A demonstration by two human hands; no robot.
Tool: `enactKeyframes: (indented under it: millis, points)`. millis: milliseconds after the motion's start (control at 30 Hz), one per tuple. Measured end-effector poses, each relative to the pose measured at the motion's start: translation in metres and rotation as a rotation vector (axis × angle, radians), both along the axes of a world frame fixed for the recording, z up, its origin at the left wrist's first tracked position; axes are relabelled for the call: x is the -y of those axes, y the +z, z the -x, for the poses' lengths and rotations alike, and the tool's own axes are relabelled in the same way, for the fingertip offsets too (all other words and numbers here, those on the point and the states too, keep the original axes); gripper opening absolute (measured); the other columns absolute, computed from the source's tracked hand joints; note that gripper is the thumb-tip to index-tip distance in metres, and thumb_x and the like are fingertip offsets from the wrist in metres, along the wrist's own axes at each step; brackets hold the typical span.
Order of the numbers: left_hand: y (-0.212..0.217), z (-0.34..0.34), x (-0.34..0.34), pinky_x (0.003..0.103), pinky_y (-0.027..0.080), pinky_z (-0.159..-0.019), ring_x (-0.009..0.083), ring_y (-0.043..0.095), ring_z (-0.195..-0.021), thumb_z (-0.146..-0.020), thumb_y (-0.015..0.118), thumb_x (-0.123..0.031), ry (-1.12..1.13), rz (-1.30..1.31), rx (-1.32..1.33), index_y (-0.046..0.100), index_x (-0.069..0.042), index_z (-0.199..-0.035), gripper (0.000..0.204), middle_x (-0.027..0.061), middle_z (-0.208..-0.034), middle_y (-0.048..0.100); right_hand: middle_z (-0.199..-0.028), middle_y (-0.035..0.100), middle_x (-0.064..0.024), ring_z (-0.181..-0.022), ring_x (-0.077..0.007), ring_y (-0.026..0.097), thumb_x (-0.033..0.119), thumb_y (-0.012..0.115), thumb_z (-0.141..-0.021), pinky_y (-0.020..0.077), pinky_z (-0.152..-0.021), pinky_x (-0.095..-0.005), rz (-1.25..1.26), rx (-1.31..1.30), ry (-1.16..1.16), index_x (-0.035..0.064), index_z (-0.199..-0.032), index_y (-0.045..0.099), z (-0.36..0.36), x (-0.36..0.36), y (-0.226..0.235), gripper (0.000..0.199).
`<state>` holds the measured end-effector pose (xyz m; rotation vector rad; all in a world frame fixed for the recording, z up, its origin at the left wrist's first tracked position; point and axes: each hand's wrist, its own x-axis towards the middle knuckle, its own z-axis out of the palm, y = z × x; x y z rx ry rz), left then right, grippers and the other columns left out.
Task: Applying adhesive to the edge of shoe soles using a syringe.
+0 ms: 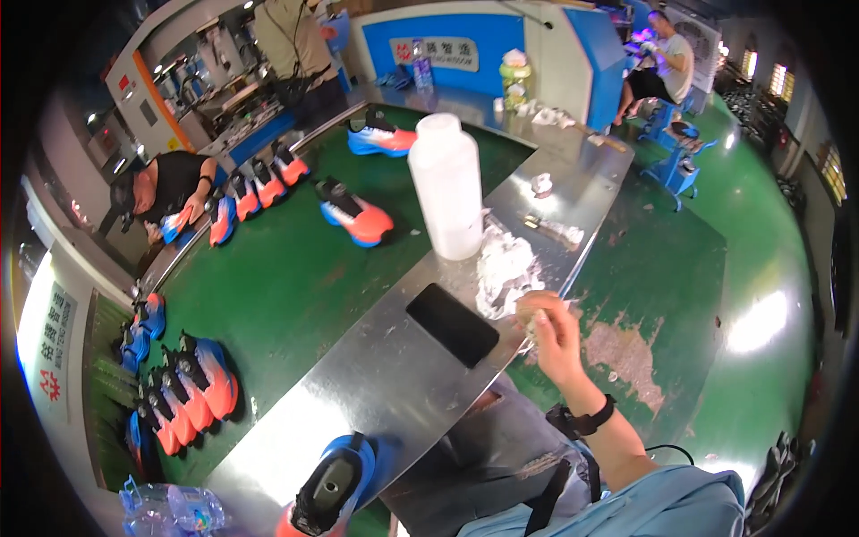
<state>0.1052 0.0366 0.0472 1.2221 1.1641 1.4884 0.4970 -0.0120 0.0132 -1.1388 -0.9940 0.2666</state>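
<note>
My right hand (552,333), with a dark band on the wrist, is raised just past the edge of the metal tabletop. Its fingers are pinched together around a small, pale, crumpled wad that I cannot make out. Beside it on the metal lies a heap of crumpled white material (506,273). A black phone (453,324) rests flat to the left of the hand. Behind the heap a white plastic bottle (446,192) stands upright. Close to me sits an orange and blue running shoe (333,488) with a black collar. My left hand is out of view.
Several similar shoes (190,394) stand along the left of the green work surface (295,295), others farther back. A brush (553,231) lies on the metal strip (295,416). Plastic bottles (174,510) are at lower left. One co-worker (174,192) handles a shoe; another (667,63) sits far right.
</note>
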Motion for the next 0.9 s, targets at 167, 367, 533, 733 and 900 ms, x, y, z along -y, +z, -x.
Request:
enactKeyframes:
  millis: [167,367,533,733,900]
  points:
    - [0.024,-0.011,-0.023,0.038,0.054,-0.076,0.0272,0.062,-0.093,-0.092,0.053,-0.028,-0.129,-0.442,-0.059,0.046,-0.001,-0.125,0.043,0.0129,-0.112,0.057,-0.091,0.057,-0.0142,-0.073,-0.0204,0.059,0.027,0.035,-0.098,0.0512,-0.063,-0.0331,-0.141,-0.293,-0.010,-0.0026,-0.098,0.053,0.003,0.013,0.019,0.035]
    - [0.053,-0.028,-0.033,0.037,0.051,-0.076,0.0258,0.059,-0.091,-0.089,0.052,-0.036,-0.226,-0.674,-0.228,0.047,0.001,-0.120,0.048,0.0134,-0.107,0.056,-0.086,0.056,-0.0172,-0.068,-0.0260,0.058,0.037,0.033,-0.097,0.0491,-0.058,-0.0351,-0.309,-0.280,0.170,-0.0030,-0.096,0.052,0.028,0.031,0.090,0.044]
    - [0.071,-0.057,-0.028,0.035,0.040,-0.073,0.0213,0.048,-0.082,-0.074,0.060,-0.048,-0.245,-0.602,-0.306,0.049,0.000,-0.105,0.058,0.0120,-0.090,0.050,-0.097,0.054,-0.0258,-0.068,-0.0247,0.059,0.042,0.032,-0.097,0.0502,-0.059,-0.0332,-0.346,-0.173,0.790,-0.0061,-0.102,0.053,0.063,0.044,0.106,0.053]
    - [0.089,-0.057,-0.028,0.033,0.048,-0.072,0.0264,0.059,-0.084,-0.070,0.073,-0.024,-0.462,-0.837,-0.437,0.058,0.001,-0.110,0.049,0.0173,-0.097,0.059,-0.088,0.052,-0.0254,-0.062,-0.0256,0.058,0.052,0.024,-0.095,0.0542,-0.056,-0.0354,-0.536,-0.478,1.048,0.0011,-0.093,0.053,0.105,0.044,0.113,0.058]
    - [0.099,-0.064,-0.035,0.031,0.050,-0.066,0.0253,0.061,-0.079,-0.067,0.076,-0.024,-0.499,-0.922,-0.424,0.058,0.002,-0.106,0.050,0.0162,-0.095,0.062,-0.087,0.051,-0.0252,-0.059,-0.0265,0.057,0.053,0.020,-0.095,0.0560,-0.056,-0.0359,-0.537,-0.544,1.208,0.0035,-0.095,0.052,0.117,0.027,0.121,0.058]
